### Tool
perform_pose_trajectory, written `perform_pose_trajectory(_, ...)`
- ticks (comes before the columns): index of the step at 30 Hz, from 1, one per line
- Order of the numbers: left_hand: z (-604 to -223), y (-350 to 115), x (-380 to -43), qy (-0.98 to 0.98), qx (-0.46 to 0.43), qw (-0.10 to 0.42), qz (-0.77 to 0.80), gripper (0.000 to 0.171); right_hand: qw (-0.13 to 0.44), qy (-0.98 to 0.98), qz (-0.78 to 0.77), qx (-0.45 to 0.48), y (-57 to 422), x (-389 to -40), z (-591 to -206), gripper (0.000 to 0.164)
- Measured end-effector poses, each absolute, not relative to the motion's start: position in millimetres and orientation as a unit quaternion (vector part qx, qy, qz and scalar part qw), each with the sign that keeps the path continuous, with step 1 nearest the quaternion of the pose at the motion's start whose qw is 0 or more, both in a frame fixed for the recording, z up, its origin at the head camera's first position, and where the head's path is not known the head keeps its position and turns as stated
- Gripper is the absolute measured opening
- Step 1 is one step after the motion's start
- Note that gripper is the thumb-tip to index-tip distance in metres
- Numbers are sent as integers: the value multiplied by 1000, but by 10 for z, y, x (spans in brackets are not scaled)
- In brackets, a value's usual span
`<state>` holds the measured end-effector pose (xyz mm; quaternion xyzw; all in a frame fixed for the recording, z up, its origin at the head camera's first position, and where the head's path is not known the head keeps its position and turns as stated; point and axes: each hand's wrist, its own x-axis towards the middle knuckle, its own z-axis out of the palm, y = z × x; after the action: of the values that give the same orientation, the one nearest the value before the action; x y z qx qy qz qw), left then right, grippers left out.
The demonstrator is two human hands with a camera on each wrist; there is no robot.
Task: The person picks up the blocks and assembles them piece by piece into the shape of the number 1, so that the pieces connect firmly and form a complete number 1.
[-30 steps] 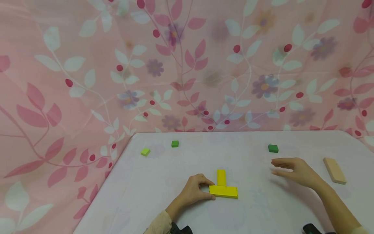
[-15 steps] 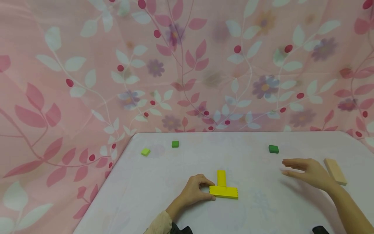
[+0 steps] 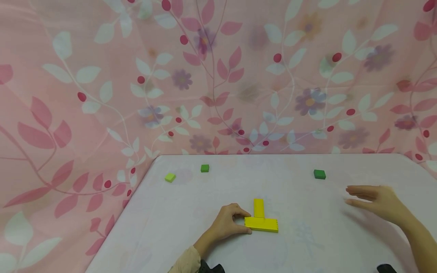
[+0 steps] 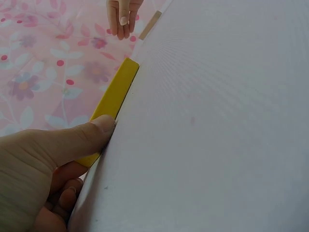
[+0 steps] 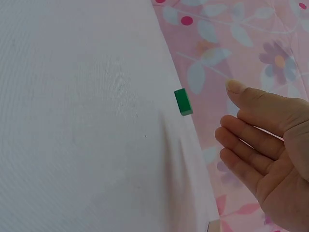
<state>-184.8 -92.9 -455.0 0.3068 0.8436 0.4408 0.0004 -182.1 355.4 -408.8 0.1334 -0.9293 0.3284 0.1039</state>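
Observation:
My left hand [image 3: 226, 223] pinches the left end of a long yellow block [image 3: 264, 225] lying flat on the table, thumb on the near side and fingers on the far side. A second yellow block [image 3: 258, 207] stands out from its far side, so the two make a T shape. In the left wrist view the thumb lies along the yellow block [image 4: 115, 94]. Over the table's right side my right hand [image 3: 380, 201] is held in the air with fingers extended and nothing in it. The right wrist view shows its open palm [image 5: 270, 154].
A dark green block [image 3: 319, 174] lies at the back right, left of the right hand. Farther left are a green block [image 3: 205, 168] and a lime block [image 3: 170, 177]. The right hand hides the plain wooden block in the head view; the left wrist view shows this wooden block [image 4: 150, 25].
My right hand has moved to the right, away from the yellow blocks, and now covers the wooden block in the head view. The left hand keeps its grip in place.

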Motion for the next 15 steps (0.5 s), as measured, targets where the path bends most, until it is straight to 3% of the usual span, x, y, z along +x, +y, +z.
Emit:
perform_pose_trajectory(9,-4551,-937,-1844,843,314,-5,437,36,90,-926,349,111,3735,-1756,-4145,43)
perform_pose_trajectory(15,-4553,-936,-1840,841,316,-6,439,36,115,-919,360,112,3899,-1686,-4170,32)
